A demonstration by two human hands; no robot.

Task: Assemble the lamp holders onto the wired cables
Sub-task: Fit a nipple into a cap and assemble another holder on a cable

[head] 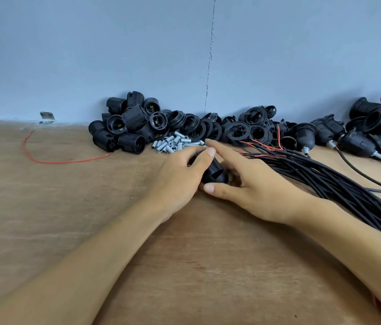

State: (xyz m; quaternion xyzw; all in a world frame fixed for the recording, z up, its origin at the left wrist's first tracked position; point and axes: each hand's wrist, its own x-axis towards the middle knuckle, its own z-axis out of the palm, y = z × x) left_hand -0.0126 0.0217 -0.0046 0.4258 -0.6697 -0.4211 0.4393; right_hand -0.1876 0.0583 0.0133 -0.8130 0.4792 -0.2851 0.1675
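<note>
1. The person's left hand (180,174) is gripping a black ribbed plastic lamp holder (216,174) just above the brown wooden table (67,207), with the thumb lying across the holder's upper end and the fingers curling under it.
2. The right hand (250,184) is holding the same holder from the other side. Its thumb is pressing at the lower end and its index finger is stretching straight out along the top, while the other fingers are hiding behind the holder.
3. A heap of black threaded plastic holder bodies (124,127) is lying loose against the blue-grey wall (114,55).
4. Just beside that heap, a small pile of short silver metal tubes (173,144) is sitting near the index fingertip.
5. Black plastic rings (208,127) are piling up behind the tubes.
6. A thick bundle of black cables with bare red wire ends (325,179) is running out from under the right forearm.
7. At far right, black holders already on cables (360,137) are lying together.
8. A loose red wire (44,158) is curving across the table at left.
</note>
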